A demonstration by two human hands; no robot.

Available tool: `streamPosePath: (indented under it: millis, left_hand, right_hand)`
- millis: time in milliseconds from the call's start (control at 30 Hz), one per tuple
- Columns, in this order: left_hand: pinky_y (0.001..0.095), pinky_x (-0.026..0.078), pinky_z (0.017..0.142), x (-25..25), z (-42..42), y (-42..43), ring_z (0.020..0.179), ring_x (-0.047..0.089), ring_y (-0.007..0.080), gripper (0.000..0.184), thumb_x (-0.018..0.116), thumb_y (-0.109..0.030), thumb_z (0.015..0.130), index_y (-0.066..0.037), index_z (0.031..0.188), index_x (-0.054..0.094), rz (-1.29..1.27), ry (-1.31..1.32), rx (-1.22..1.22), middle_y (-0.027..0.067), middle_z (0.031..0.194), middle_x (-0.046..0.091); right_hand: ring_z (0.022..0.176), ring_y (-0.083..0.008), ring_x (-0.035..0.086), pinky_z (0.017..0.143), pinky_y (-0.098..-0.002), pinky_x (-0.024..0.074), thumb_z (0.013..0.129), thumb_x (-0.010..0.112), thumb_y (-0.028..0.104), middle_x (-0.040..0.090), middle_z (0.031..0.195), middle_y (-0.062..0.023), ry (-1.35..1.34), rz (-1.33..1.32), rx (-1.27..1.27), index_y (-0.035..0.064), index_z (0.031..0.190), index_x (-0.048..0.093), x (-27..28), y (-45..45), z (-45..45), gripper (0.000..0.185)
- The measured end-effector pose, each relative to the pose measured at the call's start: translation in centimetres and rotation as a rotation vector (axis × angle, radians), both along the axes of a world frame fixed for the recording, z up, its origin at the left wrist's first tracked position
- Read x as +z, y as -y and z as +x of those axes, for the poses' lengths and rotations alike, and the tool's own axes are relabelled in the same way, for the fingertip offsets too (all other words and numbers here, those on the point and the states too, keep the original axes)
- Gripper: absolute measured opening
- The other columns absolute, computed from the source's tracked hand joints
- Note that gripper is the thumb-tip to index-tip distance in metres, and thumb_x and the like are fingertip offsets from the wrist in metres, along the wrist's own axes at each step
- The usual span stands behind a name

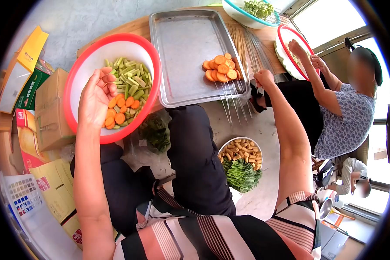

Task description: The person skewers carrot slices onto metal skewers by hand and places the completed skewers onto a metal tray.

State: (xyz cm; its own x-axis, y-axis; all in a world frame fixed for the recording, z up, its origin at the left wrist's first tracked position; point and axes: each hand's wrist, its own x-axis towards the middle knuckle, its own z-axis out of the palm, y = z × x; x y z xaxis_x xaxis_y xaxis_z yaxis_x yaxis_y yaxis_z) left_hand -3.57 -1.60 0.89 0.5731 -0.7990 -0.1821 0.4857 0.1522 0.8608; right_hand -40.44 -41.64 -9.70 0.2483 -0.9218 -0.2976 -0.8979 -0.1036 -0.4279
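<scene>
My left hand [99,95] hovers over the red-rimmed bowl [72,82], its fingers loosely curled and apart, with nothing visible between them. Inside the bowl are cut green vegetable sticks [134,80] and orange carrot slices [115,113]. My right hand [264,79] is closed, fingertips pinched at the thin metal skewers [247,45] along the tray's right side. It seems to grip a skewer, though the fingers partly hide it. Carrot slices threaded on skewers [222,68] lie in the metal tray [182,47], with the skewer ends sticking out past its front edge.
A bowl of brown cut pieces [242,151] and green bundles [242,175] stands on the floor by my knee. Cardboard boxes [54,112] are at the left. Another person [346,104] works over a red-rimmed basin [286,52]. A teal-rimmed bowl [242,15] holds greens.
</scene>
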Motion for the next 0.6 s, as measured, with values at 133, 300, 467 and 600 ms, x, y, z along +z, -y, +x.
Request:
streamPosePath:
  millis: [133,300,467,600]
  left_hand:
    - [0.0243,0.043,0.063,-0.1,0.1,-0.1,0.069,0.052,0.0108,0.029,0.051,-0.03,0.094,-0.004,0.106,0.057,0.005,0.006,0.011,0.0031,0.086,0.059]
    - [0.0236,0.044,0.064,-0.2,0.3,-0.4,0.069,0.053,0.0108,0.029,0.053,-0.03,0.093,-0.004,0.105,0.058,-0.003,0.01,0.016,0.0025,0.086,0.061]
    - [0.023,0.042,0.062,-0.8,0.3,-0.5,0.067,0.053,0.0086,0.031,0.053,-0.033,0.092,-0.005,0.105,0.06,-0.005,0.061,-0.046,0.0022,0.086,0.062]
    - [0.0224,0.041,0.056,0.3,-1.0,-0.4,0.063,0.053,0.008,0.036,0.051,-0.035,0.093,-0.005,0.109,0.059,0.02,0.11,-0.19,0.0046,0.092,0.064]
  right_hand:
    - [0.042,-0.0142,0.052,0.038,-0.0253,0.0382,0.074,0.063,0.013,0.054,0.055,-0.004,0.372,0.268,-0.163,0.0027,0.068,0.058,1.1,-0.9,-0.5,0.013]
    - [0.044,-0.0112,0.046,0.037,-0.0234,0.0317,0.081,0.061,0.01,0.046,0.051,-0.0003,0.774,0.655,-0.369,0.0072,0.062,0.053,4.4,-4.6,-1.0,0.02]
    - [0.042,-0.0115,0.036,0.041,-0.0245,0.0309,0.088,0.053,0.016,0.047,0.054,-0.0011,1.072,1.058,-0.095,0.0082,0.068,0.05,10.8,-13.5,1.6,0.022]
    - [0.04,-0.0122,0.041,0.038,-0.023,0.0314,0.086,0.054,0.013,0.049,0.055,-0.0031,0.992,0.945,0.214,0.0059,0.074,0.052,15.6,-23.7,8.6,0.014]
